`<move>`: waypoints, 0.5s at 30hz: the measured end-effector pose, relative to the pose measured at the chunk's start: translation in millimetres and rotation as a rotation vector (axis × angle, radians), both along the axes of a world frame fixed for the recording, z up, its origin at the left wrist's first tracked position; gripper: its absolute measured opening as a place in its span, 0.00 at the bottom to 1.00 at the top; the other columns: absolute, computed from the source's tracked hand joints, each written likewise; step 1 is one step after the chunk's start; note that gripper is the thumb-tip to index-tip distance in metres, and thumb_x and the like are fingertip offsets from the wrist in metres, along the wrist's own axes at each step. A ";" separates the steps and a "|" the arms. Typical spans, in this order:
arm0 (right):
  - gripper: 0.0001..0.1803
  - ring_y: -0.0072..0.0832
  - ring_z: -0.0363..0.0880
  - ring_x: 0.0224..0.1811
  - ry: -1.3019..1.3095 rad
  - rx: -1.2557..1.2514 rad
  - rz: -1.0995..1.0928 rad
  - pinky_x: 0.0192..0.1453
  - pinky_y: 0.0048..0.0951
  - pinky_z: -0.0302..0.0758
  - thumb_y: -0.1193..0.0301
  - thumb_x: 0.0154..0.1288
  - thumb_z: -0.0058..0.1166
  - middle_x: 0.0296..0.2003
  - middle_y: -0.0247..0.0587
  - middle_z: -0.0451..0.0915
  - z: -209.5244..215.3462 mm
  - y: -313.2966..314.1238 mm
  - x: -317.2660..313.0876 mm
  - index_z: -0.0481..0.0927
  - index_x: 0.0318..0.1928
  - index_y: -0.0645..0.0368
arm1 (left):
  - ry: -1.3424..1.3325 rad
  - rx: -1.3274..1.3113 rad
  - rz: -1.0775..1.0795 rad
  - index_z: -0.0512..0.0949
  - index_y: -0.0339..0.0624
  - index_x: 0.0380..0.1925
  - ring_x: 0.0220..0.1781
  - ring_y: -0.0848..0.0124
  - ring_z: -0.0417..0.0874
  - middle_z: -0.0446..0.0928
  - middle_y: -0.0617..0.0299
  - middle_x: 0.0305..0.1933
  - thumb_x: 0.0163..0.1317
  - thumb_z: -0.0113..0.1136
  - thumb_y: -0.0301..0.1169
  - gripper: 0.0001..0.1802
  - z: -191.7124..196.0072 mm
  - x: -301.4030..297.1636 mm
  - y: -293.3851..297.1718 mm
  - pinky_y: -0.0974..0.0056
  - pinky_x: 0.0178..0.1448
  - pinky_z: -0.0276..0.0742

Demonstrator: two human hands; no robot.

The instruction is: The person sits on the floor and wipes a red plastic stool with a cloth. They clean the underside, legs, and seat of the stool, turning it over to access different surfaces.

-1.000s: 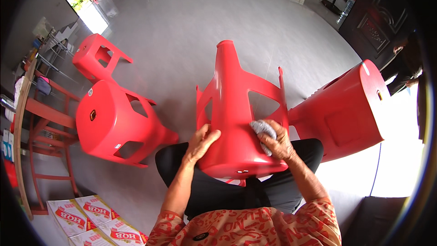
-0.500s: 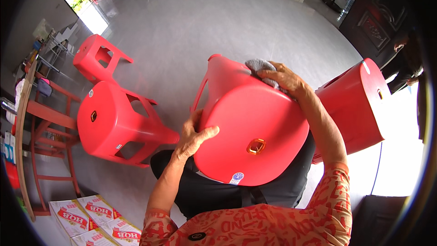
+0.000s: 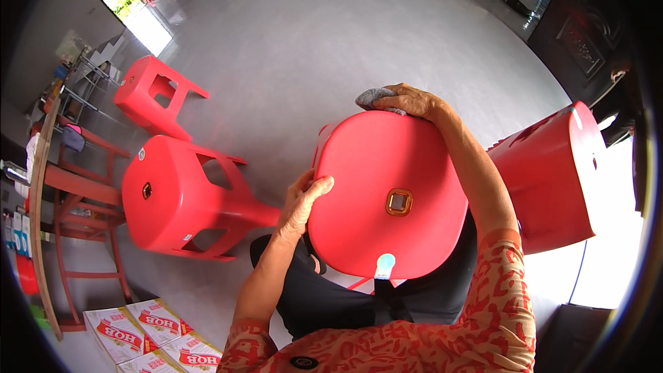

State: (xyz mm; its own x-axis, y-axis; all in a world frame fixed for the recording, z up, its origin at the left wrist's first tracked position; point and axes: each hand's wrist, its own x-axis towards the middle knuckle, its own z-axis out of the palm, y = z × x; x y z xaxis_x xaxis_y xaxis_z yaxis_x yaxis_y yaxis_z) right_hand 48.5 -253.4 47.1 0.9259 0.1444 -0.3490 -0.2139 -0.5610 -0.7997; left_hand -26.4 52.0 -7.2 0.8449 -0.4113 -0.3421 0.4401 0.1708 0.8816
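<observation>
A red plastic stool (image 3: pixel 359 159) stands between my knees, its seat facing up toward me, with a gold-rimmed square hole in the middle and a round sticker at the near edge. My left hand (image 3: pixel 300 202) grips the seat's left edge, thumb on top and fingers round the side. At the seat's far edge, my right hand (image 3: pixel 412 101) is closed on a grey cloth (image 3: pixel 376 98), which is pressed against the rim. The cloth's underside and part of the right fingers are hidden.
Two more red stools, a nearer one (image 3: pixel 155 190) and a farther one (image 3: pixel 148 90), are at the left. Taller stacked red stools (image 3: pixel 545 179) stand at the right. Beside a wooden table edge (image 3: pixel 43 186) are a wooden chair (image 3: pixel 86 197) and printed cartons (image 3: pixel 121 335). A person (image 3: pixel 618 110) is at the far right.
The stool has tipped more upright, so its seat now faces me more squarely and its far side is mostly hidden. My right hand and the cloth have moved left along the far rim.
</observation>
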 end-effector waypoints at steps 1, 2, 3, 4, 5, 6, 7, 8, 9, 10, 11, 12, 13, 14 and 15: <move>0.22 0.30 0.79 0.49 -0.012 -0.017 0.020 0.55 0.32 0.74 0.57 0.60 0.54 0.45 0.41 0.83 -1.4 4.9 4.5 0.83 0.50 0.54 | 0.013 0.005 0.019 0.77 0.34 0.48 0.43 0.76 0.77 0.77 0.64 0.41 0.57 0.69 0.37 0.23 -2.8 0.4 0.6 0.68 0.50 0.73; 0.22 0.30 0.79 0.49 -0.027 -0.036 0.040 0.55 0.32 0.74 0.56 0.60 0.54 0.45 0.41 0.84 -1.8 7.6 9.1 0.83 0.50 0.54 | 0.025 0.008 0.039 0.77 0.34 0.48 0.43 0.76 0.77 0.77 0.64 0.41 0.57 0.69 0.37 0.23 -6.8 0.8 0.8 0.69 0.50 0.73; 0.22 0.30 0.79 0.49 -0.041 -0.055 0.060 0.55 0.32 0.74 0.56 0.60 0.55 0.45 0.41 0.84 -1.8 10.4 13.0 0.83 0.51 0.55 | 0.037 0.012 0.058 0.77 0.34 0.48 0.43 0.76 0.77 0.77 0.63 0.41 0.58 0.69 0.37 0.23 -9.0 0.7 1.1 0.69 0.50 0.73; 0.23 0.30 0.79 0.50 -0.017 -0.064 0.046 0.56 0.32 0.74 0.57 0.60 0.55 0.46 0.40 0.84 -1.5 13.9 15.2 0.82 0.52 0.54 | 0.058 0.016 0.075 0.77 0.33 0.48 0.43 0.76 0.77 0.78 0.63 0.41 0.58 0.69 0.37 0.23 -9.6 0.6 1.5 0.68 0.49 0.74; 0.23 0.30 0.79 0.50 -0.024 -0.043 0.067 0.56 0.32 0.74 0.57 0.60 0.55 0.46 0.40 0.84 -2.8 14.5 18.1 0.82 0.52 0.54 | 0.058 0.010 0.092 0.77 0.33 0.48 0.43 0.76 0.78 0.78 0.63 0.42 0.58 0.68 0.37 0.23 -10.2 0.5 1.3 0.68 0.49 0.74; 0.23 0.30 0.79 0.50 -0.030 -0.022 0.088 0.57 0.32 0.74 0.57 0.60 0.55 0.46 0.40 0.84 -6.3 14.2 21.6 0.82 0.52 0.54 | 0.058 0.005 0.108 0.77 0.33 0.48 0.43 0.75 0.78 0.78 0.62 0.42 0.58 0.68 0.37 0.23 -11.1 0.8 0.8 0.67 0.49 0.75; 0.23 0.30 0.79 0.50 -0.036 -0.002 0.107 0.57 0.32 0.74 0.58 0.60 0.54 0.46 0.40 0.84 -10.8 13.3 24.7 0.82 0.53 0.54 | 0.058 -0.002 0.122 0.77 0.32 0.48 0.43 0.75 0.78 0.78 0.62 0.42 0.58 0.68 0.37 0.23 -12.3 1.5 0.9 0.67 0.49 0.75; 0.22 0.33 0.79 0.52 -0.037 -0.015 0.113 0.58 0.36 0.75 0.55 0.60 0.53 0.48 0.39 0.83 -13.2 12.5 26.5 0.83 0.53 0.48 | 0.061 -0.003 0.118 0.77 0.32 0.48 0.44 0.74 0.78 0.79 0.61 0.43 0.58 0.68 0.38 0.23 -12.7 3.0 1.7 0.66 0.49 0.75; 0.22 0.33 0.80 0.52 -0.048 -0.018 0.109 0.58 0.36 0.75 0.55 0.60 0.53 0.48 0.39 0.84 -15.1 11.4 27.1 0.82 0.53 0.48 | 0.063 -0.005 0.111 0.77 0.32 0.48 0.44 0.73 0.79 0.79 0.60 0.44 0.58 0.68 0.38 0.23 -13.8 5.2 3.1 0.65 0.50 0.76; 0.22 0.33 0.80 0.51 -0.059 -0.022 0.103 0.57 0.37 0.75 0.55 0.60 0.54 0.47 0.39 0.84 -16.8 10.4 26.5 0.82 0.53 0.49 | 0.066 -0.008 0.103 0.77 0.32 0.48 0.45 0.73 0.79 0.79 0.59 0.44 0.59 0.67 0.38 0.23 -15.3 8.3 4.4 0.64 0.50 0.76; 0.23 0.33 0.80 0.51 -0.057 -0.029 0.098 0.57 0.37 0.75 0.55 0.60 0.54 0.46 0.39 0.84 -17.6 10.7 23.4 0.82 0.53 0.49 | 0.094 -0.008 0.115 0.77 0.32 0.49 0.45 0.72 0.79 0.79 0.59 0.44 0.59 0.67 0.38 0.24 -22.3 9.6 6.1 0.64 0.50 0.76; 0.21 0.33 0.81 0.50 -0.071 -0.089 0.113 0.56 0.37 0.75 0.57 0.61 0.54 0.44 0.41 0.84 -16.3 9.1 21.2 0.81 0.53 0.49 | 0.121 -0.008 0.126 0.77 0.32 0.49 0.45 0.71 0.79 0.79 0.58 0.45 0.59 0.67 0.38 0.24 -30.5 12.1 8.1 0.64 0.50 0.76; 0.21 0.33 0.81 0.48 -0.112 -0.085 0.115 0.55 0.36 0.76 0.59 0.61 0.54 0.42 0.42 0.84 -14.8 7.6 15.9 0.81 0.53 0.52 | 0.148 -0.007 0.136 0.77 0.31 0.49 0.46 0.70 0.79 0.79 0.57 0.45 0.59 0.67 0.38 0.24 -35.9 14.3 9.7 0.63 0.50 0.77; 0.20 0.33 0.82 0.46 -0.144 -0.082 0.119 0.53 0.36 0.76 0.61 0.62 0.54 0.40 0.43 0.85 -13.6 8.3 6.1 0.80 0.53 0.54 | 0.180 -0.010 0.144 0.77 0.31 0.49 0.47 0.69 0.79 0.79 0.56 0.46 0.59 0.67 0.38 0.25 -40.4 13.6 10.6 0.62 0.51 0.77; 0.20 0.33 0.82 0.43 -0.177 -0.079 0.124 0.52 0.35 0.77 0.64 0.62 0.54 0.37 0.44 0.85 -14.3 8.0 -2.3 0.80 0.53 0.56 | 0.196 -0.033 0.176 0.77 0.31 0.49 0.47 0.69 0.80 0.79 0.56 0.46 0.59 0.67 0.39 0.25 -52.4 12.9 14.5 0.62 0.51 0.77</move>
State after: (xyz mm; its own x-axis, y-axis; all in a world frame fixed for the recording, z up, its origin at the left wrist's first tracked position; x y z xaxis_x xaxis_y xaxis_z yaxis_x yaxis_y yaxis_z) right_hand 46.2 -245.4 32.8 0.9506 0.2394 -0.1976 0.0000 -0.6367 -0.7711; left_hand -13.6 66.5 -59.6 0.8233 -0.2775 -0.4952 0.5630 0.2875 0.7749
